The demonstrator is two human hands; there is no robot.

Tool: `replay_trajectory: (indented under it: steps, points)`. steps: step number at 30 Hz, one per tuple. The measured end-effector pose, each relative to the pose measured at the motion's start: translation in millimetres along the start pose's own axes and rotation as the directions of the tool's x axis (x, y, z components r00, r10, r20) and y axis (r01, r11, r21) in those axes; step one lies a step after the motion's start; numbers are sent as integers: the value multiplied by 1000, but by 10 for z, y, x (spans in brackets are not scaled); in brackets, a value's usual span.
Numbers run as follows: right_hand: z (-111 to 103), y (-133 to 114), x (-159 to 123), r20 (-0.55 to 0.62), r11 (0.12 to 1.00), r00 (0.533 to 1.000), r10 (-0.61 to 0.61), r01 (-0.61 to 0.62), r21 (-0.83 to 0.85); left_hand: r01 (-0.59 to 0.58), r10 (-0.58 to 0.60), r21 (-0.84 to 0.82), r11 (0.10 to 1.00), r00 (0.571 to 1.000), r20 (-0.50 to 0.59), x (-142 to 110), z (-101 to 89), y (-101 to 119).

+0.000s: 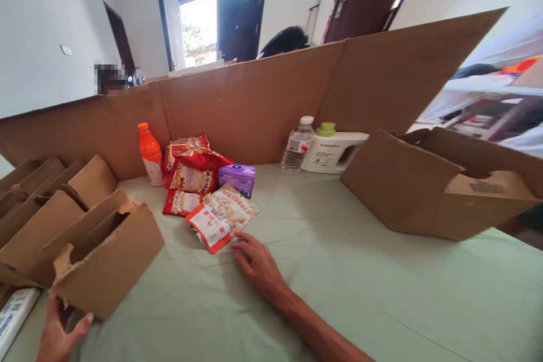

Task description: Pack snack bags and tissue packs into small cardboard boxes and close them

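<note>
Reaching seems the step in hand: the right hand (257, 266) lies flat on the table (382, 283), its grip open and empty, fingertips just beside the red-and-white snack pouch (211, 228). The left hand (57, 336) grips the open cardboard box (106, 260) by its lower corner. Closing on the pouch likely calls for a short slide forward. Behind lie a Squirrels packet (233, 206), orange bottle (151, 154), and purple pack (237, 178); nothing blocks the way.

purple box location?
Head view, left of centre: purple box sits near the cardboard wall, right of the red snack packets, behind the Squirrels pouch.
</note>
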State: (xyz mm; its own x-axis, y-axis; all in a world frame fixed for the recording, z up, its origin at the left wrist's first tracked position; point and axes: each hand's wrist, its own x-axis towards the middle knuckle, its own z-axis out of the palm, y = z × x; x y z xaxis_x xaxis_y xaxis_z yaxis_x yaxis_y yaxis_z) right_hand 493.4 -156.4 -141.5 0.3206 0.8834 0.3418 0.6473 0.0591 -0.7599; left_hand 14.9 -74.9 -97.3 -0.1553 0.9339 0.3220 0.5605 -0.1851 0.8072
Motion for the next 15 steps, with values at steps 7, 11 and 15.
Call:
replay_trajectory:
  steps: [7, 11, 15]
  points:
    - [-149, -216, -88, 41, 911, 987, 157, -161, 380, -129, 144, -67, 989, 819, 556, -475, 267, 750]
    - [-292, -432, -239, 138, 835, 955, 263, -297, 463, -180, 249, -172, 968, 709, 660, -473, 585, 1060]
    - [-482, -440, -426, 160, 799, 932, 326, -362, 480, -154, 287, -248, 956, 651, 702, -531, 691, 1170]
